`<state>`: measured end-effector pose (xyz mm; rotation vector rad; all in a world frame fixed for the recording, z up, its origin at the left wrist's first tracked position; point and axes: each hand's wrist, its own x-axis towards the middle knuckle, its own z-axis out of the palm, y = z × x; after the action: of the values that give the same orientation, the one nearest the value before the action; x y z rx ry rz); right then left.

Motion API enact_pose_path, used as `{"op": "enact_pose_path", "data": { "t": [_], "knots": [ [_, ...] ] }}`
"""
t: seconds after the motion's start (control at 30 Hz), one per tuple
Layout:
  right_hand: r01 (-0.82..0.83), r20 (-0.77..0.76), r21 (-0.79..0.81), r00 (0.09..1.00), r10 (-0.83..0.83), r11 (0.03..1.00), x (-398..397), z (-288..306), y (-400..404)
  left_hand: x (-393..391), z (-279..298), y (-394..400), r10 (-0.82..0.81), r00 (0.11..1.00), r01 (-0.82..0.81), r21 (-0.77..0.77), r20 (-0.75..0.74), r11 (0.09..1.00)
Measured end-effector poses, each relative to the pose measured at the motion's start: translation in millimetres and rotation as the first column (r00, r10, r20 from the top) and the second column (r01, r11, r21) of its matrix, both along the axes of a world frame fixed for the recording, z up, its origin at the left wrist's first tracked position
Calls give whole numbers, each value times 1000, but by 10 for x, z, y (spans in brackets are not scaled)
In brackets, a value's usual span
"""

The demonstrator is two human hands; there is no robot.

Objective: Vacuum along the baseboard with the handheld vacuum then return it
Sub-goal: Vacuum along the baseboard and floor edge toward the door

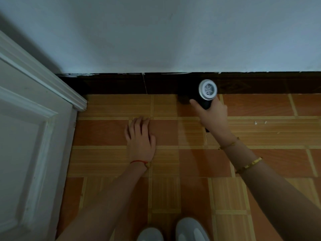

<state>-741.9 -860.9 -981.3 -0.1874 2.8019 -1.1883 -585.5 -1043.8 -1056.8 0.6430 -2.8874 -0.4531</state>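
while right hand (pixel 212 114) fingers wrap vacuum (pixel 205 94), nozzle meets baseboard (pixel 112 83).

Black handheld vacuum (pixel 205 94), silver vented rear cap facing up, nose low against the dark baseboard (pixel 111 84) at floor level.

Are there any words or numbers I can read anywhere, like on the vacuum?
None can be read.
The vacuum in the right hand has a mark on its silver end cap, too blurred to read.
The door, wall, baseboard and floor carry no writing.
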Motion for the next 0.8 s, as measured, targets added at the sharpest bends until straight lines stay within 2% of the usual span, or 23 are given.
{"op": "enact_pose_path", "data": {
  "t": [0.17, 0.4, 0.5, 0.7, 0.8],
  "knots": [
    [78, 9, -44, 997, -77, 996, -1, 42, 263, -3, 7, 6, 11, 1000, -11, 6, 6, 1000],
    [-84, 33, -10, 996, 84, 996, 68, 90, -193, 0, 10, 22, 7, 1000, -7, 3, -2, 1000],
    [-35, 52, -13, 998, 36, 999, 5, 96, -49, 12, 5, 7, 2, 1000, -2, 0, -7, 1000],
    [123, -20, 57, 992, -123, 991, -50, 143, 505, 8, -4, 10, 3, 1000, -3, 0, -22, 1000],
    [113, -9, 38, 994, -113, 993, -26, 156, 501, 13, -14, 13, 6, 1000, -6, -4, -9, 1000]
  ]
}}
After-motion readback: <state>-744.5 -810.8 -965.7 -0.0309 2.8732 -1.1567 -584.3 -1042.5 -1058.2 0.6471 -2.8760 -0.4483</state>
